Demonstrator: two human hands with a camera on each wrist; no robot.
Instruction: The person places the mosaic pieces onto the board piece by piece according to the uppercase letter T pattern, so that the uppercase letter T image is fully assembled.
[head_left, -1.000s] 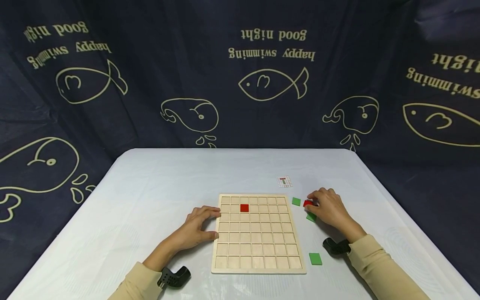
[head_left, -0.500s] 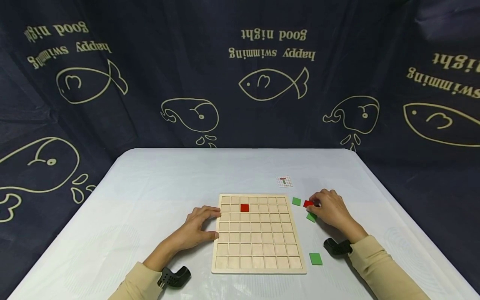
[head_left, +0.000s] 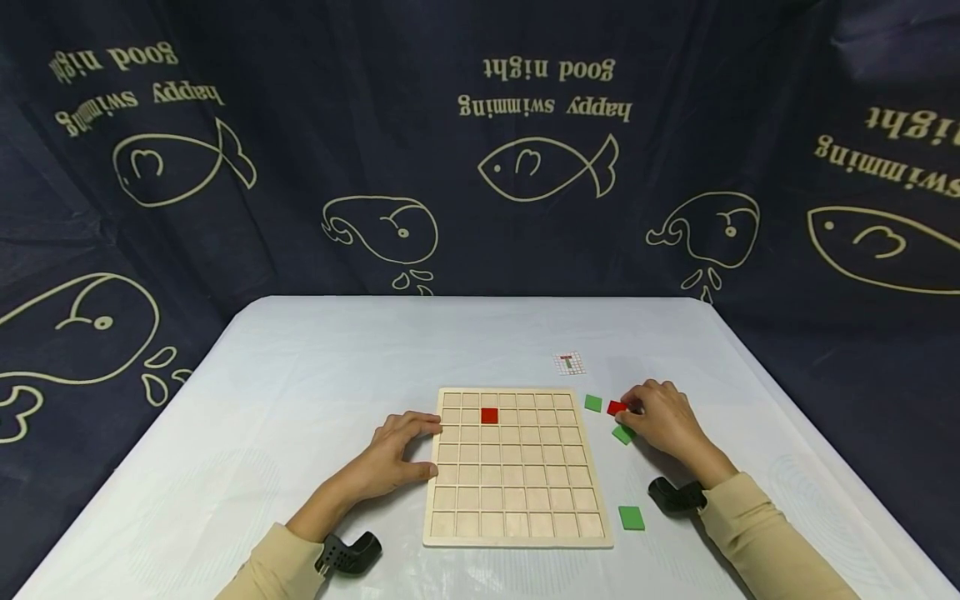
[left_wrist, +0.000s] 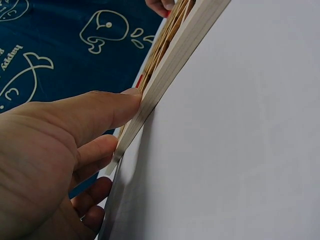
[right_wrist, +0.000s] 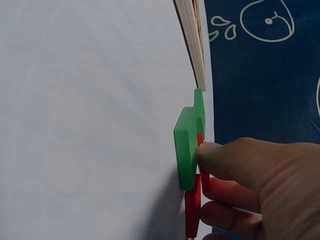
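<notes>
A wooden grid board (head_left: pixel 517 547) lies on the table, with one red square tile (head_left: pixel 489 416) in its second row from the back. My left hand (head_left: pixel 393 458) rests on the board's left edge; thumb and fingertips touch the wooden rim (left_wrist: pixel 165 75) in the left wrist view. Right of the board, my right hand (head_left: pixel 662 417) is down among loose tiles. In the right wrist view its thumb and fingers pinch a red tile (right_wrist: pixel 206 182). Another red tile (right_wrist: pixel 192 210) is just below, and a green tile (right_wrist: pixel 186 150) stands close beside the thumb.
Loose green tiles lie right of the board: one near its back corner (head_left: pixel 593 403), one under the right hand (head_left: pixel 622 434), one near the front (head_left: pixel 632 517). A small printed grid card (head_left: pixel 569 363) lies behind the board. A dark curtain hangs behind the white table (head_left: pixel 337 350).
My right hand has shifted slightly to the right, so more of the red and green tiles beside its fingertips shows. The left hand and board stay where they were.
</notes>
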